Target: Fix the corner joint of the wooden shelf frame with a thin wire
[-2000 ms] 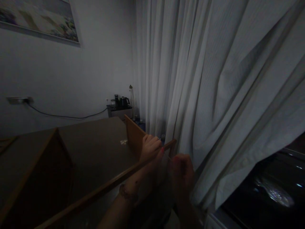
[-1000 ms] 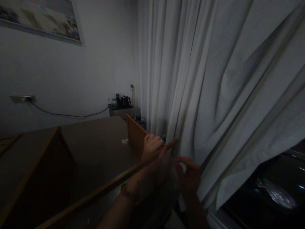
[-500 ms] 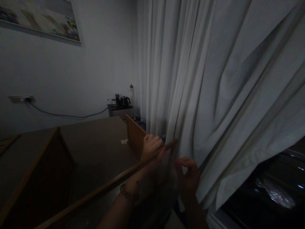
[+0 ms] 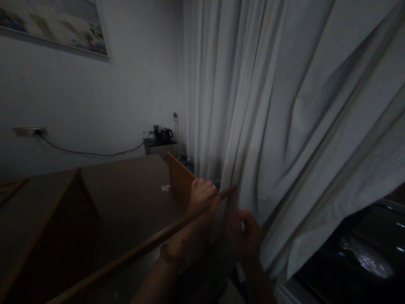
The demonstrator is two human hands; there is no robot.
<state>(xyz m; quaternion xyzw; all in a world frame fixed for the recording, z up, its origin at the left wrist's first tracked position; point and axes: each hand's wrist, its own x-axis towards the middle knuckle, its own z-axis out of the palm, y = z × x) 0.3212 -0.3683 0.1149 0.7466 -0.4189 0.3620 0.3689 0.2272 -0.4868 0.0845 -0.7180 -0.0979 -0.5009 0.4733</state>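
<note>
The long wooden board (image 4: 148, 243) runs on edge from the lower left up to a free end beside the curtain. My left hand (image 4: 202, 194) is closed around this board near its far end, the thumb on the near side. Just right of that end is my right hand (image 4: 247, 234), thumb and forefinger pinched together. A thin rod showed in this pinch a moment ago; now motion blur and dim light hide it. Behind my left hand stands a shorter wooden panel (image 4: 180, 177). Another upright wooden panel (image 4: 53, 223) rises at the left.
A flat grey-brown surface (image 4: 133, 181) extends behind the panels, with small white pieces (image 4: 165, 188) on it. Long pale curtains (image 4: 253, 105) hang close at the right. A black kettle (image 4: 166, 134) stands on a small cabinet in the corner. A cable (image 4: 91, 153) runs along the wall.
My right hand has shifted slightly left and blurred, and the thin rod at its fingertips no longer shows clearly. My left hand keeps its place on the board.
</note>
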